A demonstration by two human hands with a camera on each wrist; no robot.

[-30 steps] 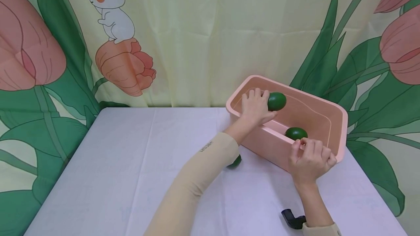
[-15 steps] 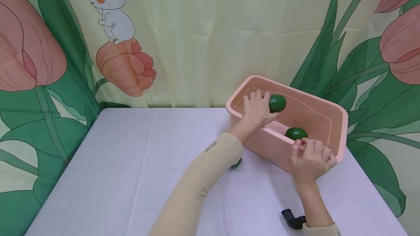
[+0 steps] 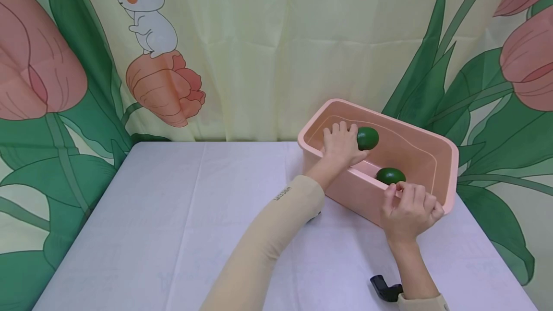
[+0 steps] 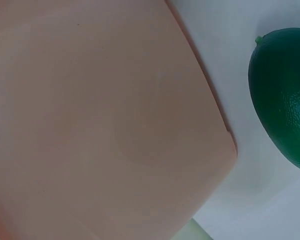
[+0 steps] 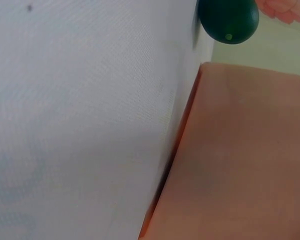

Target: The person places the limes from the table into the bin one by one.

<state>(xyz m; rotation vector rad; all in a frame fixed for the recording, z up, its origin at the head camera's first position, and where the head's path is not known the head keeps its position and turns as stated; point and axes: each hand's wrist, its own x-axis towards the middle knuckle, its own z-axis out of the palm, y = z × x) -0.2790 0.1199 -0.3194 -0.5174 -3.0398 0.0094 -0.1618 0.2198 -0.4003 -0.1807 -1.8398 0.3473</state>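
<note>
My left hand (image 3: 343,147) reaches over the front rim of a pink bin (image 3: 350,196) and holds a green avocado (image 3: 368,138) above the bin's floor. A second avocado (image 3: 390,175) lies inside, near the front wall. At the bin's front right, my right hand (image 3: 410,210) grips the rim with curled fingers. Outside on the table is a third avocado (image 4: 285,97), large in the left wrist view with its stem end showing; in the head view my left sleeve covers nearly all of it. Neither wrist view shows the fingers.
A white cloth covers the table (image 3: 151,224). A black curved object (image 3: 385,289) lies beside my right wrist. Behind the table hangs a curtain (image 3: 259,52) printed with tulips and a rabbit, close to the bin's back.
My left hand, with the avocado, has shifted slightly right and down within the bin. Its sleeve now hides more of the avocado on the table. The right hand keeps its place.
</note>
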